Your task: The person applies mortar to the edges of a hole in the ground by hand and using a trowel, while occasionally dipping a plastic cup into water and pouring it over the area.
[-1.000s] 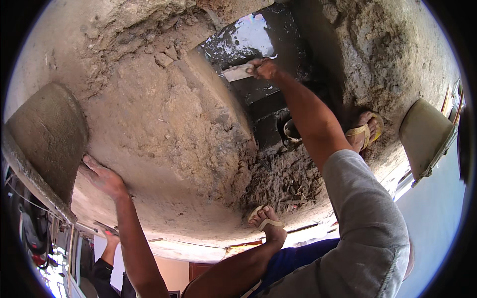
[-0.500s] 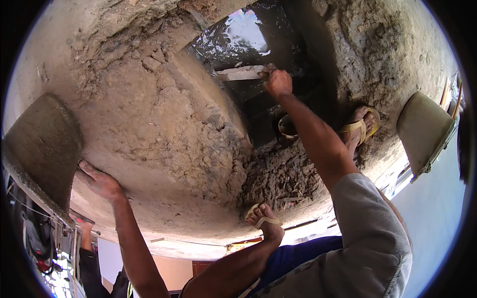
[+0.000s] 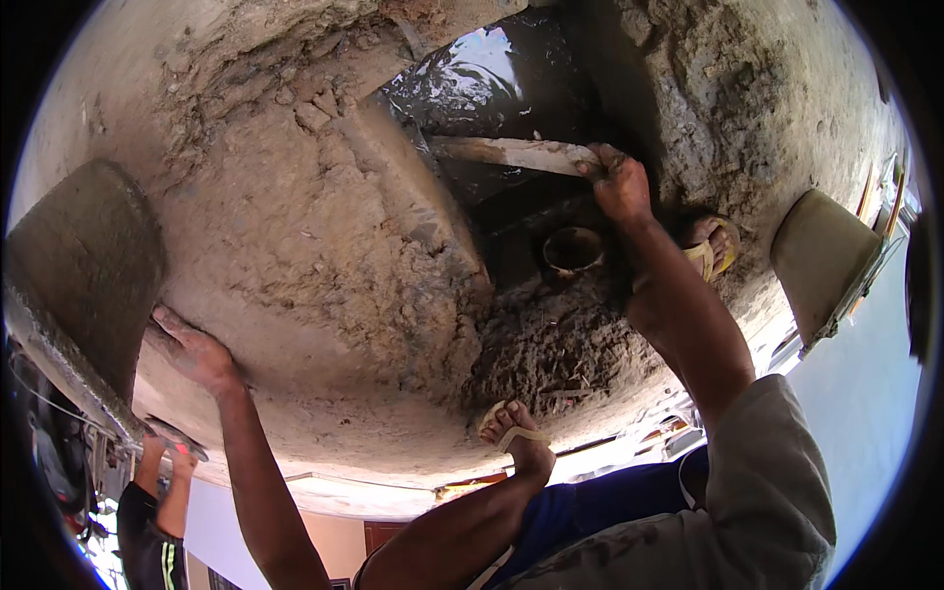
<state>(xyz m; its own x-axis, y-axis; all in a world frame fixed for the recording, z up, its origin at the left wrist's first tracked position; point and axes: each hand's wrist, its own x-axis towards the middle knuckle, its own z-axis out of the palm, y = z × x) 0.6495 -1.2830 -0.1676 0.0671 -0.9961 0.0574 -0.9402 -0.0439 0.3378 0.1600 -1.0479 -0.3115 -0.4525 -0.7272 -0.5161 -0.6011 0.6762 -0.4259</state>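
My right hand (image 3: 621, 185) grips the end of a long, flat, pale wooden strip (image 3: 521, 153) above the dark pit (image 3: 492, 202). The strip lies almost level, and its left end is dark and wet-looking near the pit's left wall. Shiny dark water or wet mud (image 3: 472, 79) fills the far part of the pit. Below the strip, a round pipe mouth (image 3: 573, 252) shows in the mud. On the pale floor at the left, my left hand (image 3: 202, 356) rests with its fingers stretched out, beside a curved grey slab-like piece (image 3: 88, 261).
Lumpy, broken earth and concrete (image 3: 315, 226) border the pit. My sandalled feet (image 3: 516, 425) stand at its near and right edges. Another grey curved piece (image 3: 824, 258) stands at the far right. A co-worker's hands (image 3: 167, 462) hold a flat tool at the lower left.
My right hand has moved right and slightly nearer, drawing the strip with it and showing more of its length. The pipe mouth is now uncovered. My left hand has stayed in place.
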